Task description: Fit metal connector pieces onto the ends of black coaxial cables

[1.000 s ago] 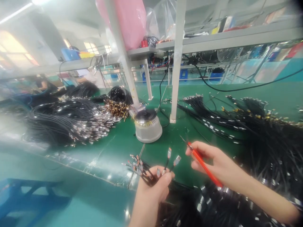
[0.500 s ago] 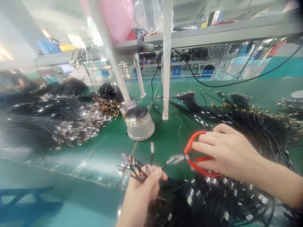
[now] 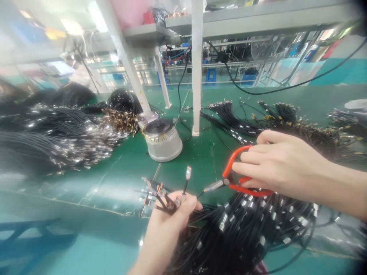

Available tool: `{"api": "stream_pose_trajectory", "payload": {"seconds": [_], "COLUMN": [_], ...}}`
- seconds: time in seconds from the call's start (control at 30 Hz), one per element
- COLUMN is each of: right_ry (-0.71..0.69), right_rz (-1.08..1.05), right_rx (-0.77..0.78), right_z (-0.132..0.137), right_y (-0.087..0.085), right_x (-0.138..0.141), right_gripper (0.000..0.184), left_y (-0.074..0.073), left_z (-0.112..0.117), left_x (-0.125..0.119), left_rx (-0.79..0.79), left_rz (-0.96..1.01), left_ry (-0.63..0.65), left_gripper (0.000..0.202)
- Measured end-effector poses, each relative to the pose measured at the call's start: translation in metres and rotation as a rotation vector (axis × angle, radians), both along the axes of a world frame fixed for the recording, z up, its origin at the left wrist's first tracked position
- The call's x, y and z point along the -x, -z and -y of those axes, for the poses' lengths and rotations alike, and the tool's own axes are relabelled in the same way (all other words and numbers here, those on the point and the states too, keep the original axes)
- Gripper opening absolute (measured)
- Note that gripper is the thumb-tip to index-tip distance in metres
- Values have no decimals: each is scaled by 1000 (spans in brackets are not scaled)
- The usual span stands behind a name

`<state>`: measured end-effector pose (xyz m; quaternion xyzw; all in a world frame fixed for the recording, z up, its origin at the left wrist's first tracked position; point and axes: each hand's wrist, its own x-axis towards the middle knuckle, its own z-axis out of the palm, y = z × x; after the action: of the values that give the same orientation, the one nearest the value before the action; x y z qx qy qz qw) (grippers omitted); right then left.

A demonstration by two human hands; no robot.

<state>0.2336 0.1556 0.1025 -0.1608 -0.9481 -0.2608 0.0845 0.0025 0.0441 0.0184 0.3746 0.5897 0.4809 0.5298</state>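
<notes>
My left hand (image 3: 168,221) is closed around a bunch of thin black cables (image 3: 163,198) whose metal connector ends fan out above my fingers; one connector (image 3: 188,172) sticks up higher than the rest. My right hand (image 3: 275,164) grips red-handled pliers (image 3: 237,179), its fingers through the handles. The pliers' metal jaws (image 3: 213,186) point left and close on a cable tip just right of my left thumb. A big heap of black cables (image 3: 249,229) lies under both hands.
A white round device (image 3: 163,139) with a dark top stands on the green table (image 3: 129,164). Large bundles of black cables (image 3: 63,133) with metal ends lie to the left, more cables (image 3: 275,118) to the right. White shelf posts (image 3: 196,65) rise behind.
The view has tilted down. My right hand turned the pliers from upright to lying sideways and brought their jaws to a cable end by my left hand, which has stayed closed on the bunch.
</notes>
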Motion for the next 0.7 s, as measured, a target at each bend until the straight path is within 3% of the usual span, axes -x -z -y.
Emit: {"api": "stream_pose_trajectory", "payload": {"seconds": [0.23, 0.5, 0.7], "right_ry": [-27, -59, 39], "right_rz": [-3, -51, -167], "right_rx": [67, 305, 489], "right_z": [-3, -11, -7], "right_y": [1, 5, 13], "right_x": [-2, -2, 2], "right_gripper": [45, 38, 35], "left_y": [-1, 3, 0], "left_z": [-1, -2, 0], "left_x": [3, 8, 9], "left_rx": [-9, -28, -43], "left_rz": [8, 50, 34], "left_ry": [57, 105, 148], "left_gripper": [33, 33, 30]}}
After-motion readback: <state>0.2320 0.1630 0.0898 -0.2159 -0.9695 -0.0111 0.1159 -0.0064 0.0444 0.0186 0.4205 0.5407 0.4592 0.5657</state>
